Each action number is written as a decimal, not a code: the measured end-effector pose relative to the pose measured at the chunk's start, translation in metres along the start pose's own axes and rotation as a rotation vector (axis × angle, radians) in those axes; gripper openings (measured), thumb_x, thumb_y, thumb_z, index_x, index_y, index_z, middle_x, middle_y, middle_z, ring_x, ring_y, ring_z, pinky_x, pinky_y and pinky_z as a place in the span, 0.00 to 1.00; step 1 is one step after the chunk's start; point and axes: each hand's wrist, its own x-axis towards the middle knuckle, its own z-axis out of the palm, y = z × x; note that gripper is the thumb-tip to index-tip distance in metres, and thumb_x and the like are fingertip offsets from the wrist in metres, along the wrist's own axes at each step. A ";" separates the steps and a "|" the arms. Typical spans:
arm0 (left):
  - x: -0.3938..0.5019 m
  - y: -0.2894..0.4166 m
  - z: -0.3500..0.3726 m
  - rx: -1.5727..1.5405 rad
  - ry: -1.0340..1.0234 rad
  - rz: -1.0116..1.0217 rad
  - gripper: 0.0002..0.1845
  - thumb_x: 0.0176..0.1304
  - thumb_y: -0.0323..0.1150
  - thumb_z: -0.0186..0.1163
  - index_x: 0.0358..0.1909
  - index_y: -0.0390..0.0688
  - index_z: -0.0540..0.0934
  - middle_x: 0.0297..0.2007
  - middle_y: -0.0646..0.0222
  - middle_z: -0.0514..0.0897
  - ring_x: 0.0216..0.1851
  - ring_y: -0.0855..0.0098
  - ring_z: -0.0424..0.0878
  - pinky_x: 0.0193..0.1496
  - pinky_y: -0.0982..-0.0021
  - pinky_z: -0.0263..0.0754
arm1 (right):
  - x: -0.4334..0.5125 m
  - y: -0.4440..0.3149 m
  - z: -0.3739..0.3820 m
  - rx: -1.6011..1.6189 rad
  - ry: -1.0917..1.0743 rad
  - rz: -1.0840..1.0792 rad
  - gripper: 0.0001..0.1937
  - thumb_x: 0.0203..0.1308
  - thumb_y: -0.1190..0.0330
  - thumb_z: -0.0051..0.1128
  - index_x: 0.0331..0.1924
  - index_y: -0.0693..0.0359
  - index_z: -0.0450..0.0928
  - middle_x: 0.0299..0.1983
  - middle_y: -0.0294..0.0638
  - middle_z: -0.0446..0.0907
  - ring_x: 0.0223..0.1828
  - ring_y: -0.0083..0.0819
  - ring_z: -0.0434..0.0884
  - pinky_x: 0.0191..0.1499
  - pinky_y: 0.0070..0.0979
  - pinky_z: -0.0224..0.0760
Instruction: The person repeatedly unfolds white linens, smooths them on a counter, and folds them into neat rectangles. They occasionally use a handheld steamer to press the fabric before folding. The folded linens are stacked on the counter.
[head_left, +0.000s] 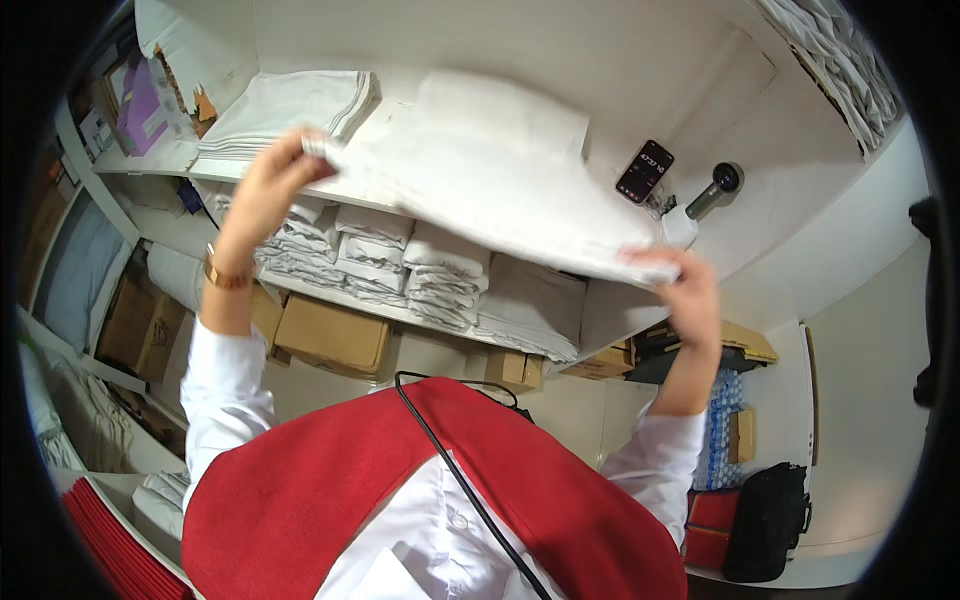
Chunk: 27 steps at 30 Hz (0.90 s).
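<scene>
A white cloth (487, 180) is stretched between my two hands over the white shelf top, blurred along its near edge. My left hand (274, 176) pinches its left corner, which seems to show a small tag. My right hand (679, 289) grips the right corner, lower in the view and past the shelf's front edge. The far part of the cloth rests on the shelf and looks folded over. Left of it lies a stack of folded white cloths (289, 105), close beyond my left hand.
A phone (645, 172) with a lit screen and a small handheld fan (712, 191) are on the shelf top at right. Stacks of folded white linen (446, 277) fill the shelf below. Cardboard boxes (334, 334) stand on the floor, and a black bag (769, 521) sits at lower right.
</scene>
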 end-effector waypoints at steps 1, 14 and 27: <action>-0.013 -0.014 0.000 0.136 -0.066 -0.124 0.09 0.65 0.23 0.49 0.44 0.36 0.76 0.36 0.69 0.81 0.41 0.76 0.79 0.49 0.74 0.76 | -0.012 0.015 0.010 0.023 -0.153 0.081 0.16 0.48 0.85 0.52 0.42 0.67 0.82 0.45 0.43 0.83 0.48 0.26 0.79 0.52 0.22 0.70; -0.076 -0.057 0.020 0.085 -0.128 -0.293 0.08 0.59 0.21 0.54 0.37 0.34 0.80 0.35 0.70 0.82 0.38 0.78 0.77 0.43 0.76 0.72 | -0.051 0.091 0.046 0.278 -0.288 0.330 0.16 0.49 0.86 0.52 0.44 0.68 0.81 0.47 0.42 0.81 0.47 0.27 0.78 0.50 0.21 0.69; -0.015 -0.063 -0.001 0.145 -0.776 -0.149 0.11 0.49 0.25 0.66 0.37 0.39 0.84 0.35 0.67 0.84 0.36 0.72 0.80 0.43 0.72 0.73 | -0.029 0.083 0.043 0.181 -0.358 0.372 0.16 0.45 0.88 0.54 0.40 0.66 0.82 0.39 0.40 0.83 0.42 0.26 0.80 0.44 0.22 0.73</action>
